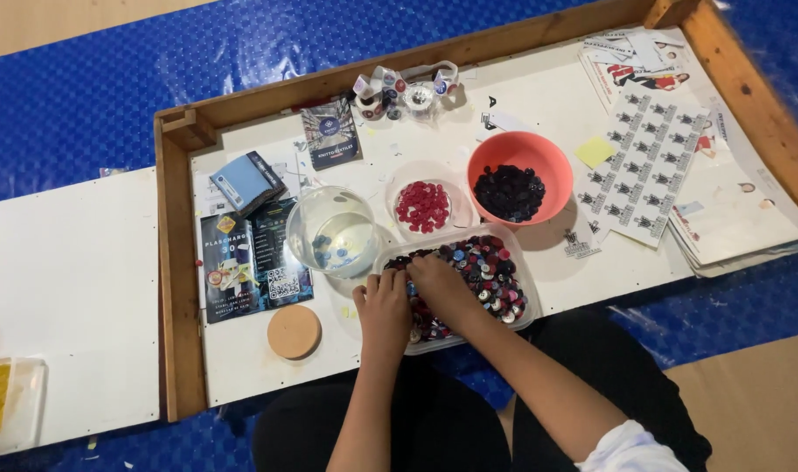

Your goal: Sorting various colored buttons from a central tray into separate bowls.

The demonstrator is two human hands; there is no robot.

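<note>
Just below the middle of the frame both hands are sunk into a clear rectangular tray (514,249) filled with mixed buttons (491,275) in red, black, white and dark blue. The left hand (384,306) lies over the tray's left end, its fingers (383,281) curled down onto the buttons; the right hand (442,284) sits just beside it, touching it, fingers bent into the pile. Whether either hand actually pinches a button cannot be told, since the fingertips are buried. The tray rests on a white desk (539,96) with a raised wooden rim (178,262). Just above the tray stand three vessels: a clear glass bowl (333,229) at the left holding a few dark blue buttons, a small clear dish (425,205) of red buttons in the middle, and an orange bowl (519,177) of black buttons at the right. Left of the glass bowl lie dark printed leaflets (246,262), and below them a round cork coaster (294,331). Sheets of stickers (644,166) fill the upper right of the frame.
</note>
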